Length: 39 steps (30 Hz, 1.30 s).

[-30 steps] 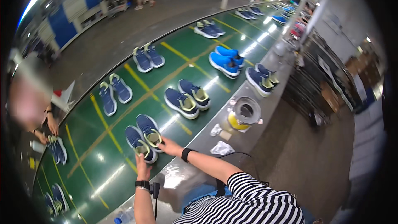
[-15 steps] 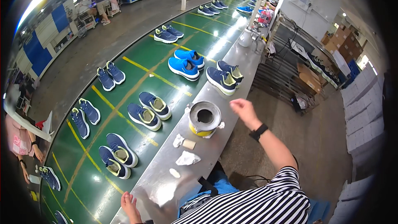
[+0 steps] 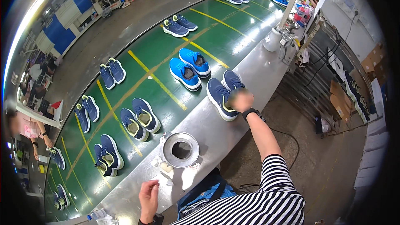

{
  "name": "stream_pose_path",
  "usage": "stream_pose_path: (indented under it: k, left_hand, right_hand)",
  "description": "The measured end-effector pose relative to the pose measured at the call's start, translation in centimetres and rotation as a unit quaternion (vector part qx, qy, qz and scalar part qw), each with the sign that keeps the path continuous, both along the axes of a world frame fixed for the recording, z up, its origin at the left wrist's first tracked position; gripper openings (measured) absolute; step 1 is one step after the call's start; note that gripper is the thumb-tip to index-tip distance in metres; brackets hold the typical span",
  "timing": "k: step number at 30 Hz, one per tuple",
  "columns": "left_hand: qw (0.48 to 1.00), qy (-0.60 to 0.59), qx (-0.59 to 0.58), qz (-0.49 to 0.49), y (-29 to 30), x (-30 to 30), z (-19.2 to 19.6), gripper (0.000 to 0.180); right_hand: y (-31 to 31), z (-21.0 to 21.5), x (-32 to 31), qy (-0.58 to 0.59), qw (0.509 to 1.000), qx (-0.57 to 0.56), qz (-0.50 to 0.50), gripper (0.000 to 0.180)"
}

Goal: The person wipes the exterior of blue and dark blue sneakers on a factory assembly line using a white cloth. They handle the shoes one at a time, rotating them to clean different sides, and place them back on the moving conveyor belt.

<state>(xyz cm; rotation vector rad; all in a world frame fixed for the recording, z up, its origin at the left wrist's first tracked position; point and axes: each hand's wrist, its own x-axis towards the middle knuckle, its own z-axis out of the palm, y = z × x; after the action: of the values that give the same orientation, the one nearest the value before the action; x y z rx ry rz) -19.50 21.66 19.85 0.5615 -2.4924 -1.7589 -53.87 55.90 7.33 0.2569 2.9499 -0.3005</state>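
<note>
A pair of navy sneakers with pale lime linings stands on the metal ledge; the nearer shoe (image 3: 217, 96) and the farther shoe (image 3: 230, 79) are side by side. My right hand (image 3: 241, 100) reaches over their heel openings, touching or just above them; its fingers are smeared. Close to the ledge's near part, my left hand (image 3: 148, 198) is raised with its fingers curled together and nothing visible in them. Crumpled white tissue (image 3: 166, 178) lies just beyond it. A round grey metal pot (image 3: 168, 143) with a dark central hole sits between my hands.
A green belt (image 3: 166, 118) with yellow lines carries bright blue sneakers (image 3: 183, 75) and several navy pairs, including one pair (image 3: 110, 154) near the ledge. A white lamp (image 3: 271, 39) and post rise farther along. Metal racks (image 3: 306, 83) stand right. Another person's hand (image 3: 35, 152) is far left.
My view has swung, shifting the scene. My right hand has moved from beside the pot to the navy sneakers on the ledge. My left hand has come forward, its fingers now curled closer together.
</note>
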Motion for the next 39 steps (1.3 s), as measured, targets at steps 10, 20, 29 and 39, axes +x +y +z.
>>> stream_pose_path:
  k: [10,20,29,39]
  left_hand:
    - [0.98,0.107,-0.086,-0.142,7.8,-8.6,4.8,0.036]
    - [0.977,0.108,-0.087,0.163,1.5,2.6,4.5,0.116]
    - [0.938,0.125,0.111,0.305,-11.4,19.7,-7.5,0.099]
    - [0.929,-0.026,0.263,0.258,-23.2,26.6,-14.9,0.08]
  right_hand:
    - [0.4,9.6,6.0,0.332,0.9,-0.21,0.188,0.023]
    - [-20.8,16.1,24.7,0.222,0.736,-0.406,0.494,0.025]
    - [-36.7,7.1,40.1,0.099,0.717,-0.356,0.592,0.024]
    - [-41.0,1.4,43.6,-0.108,0.806,-0.5,0.298,0.052]
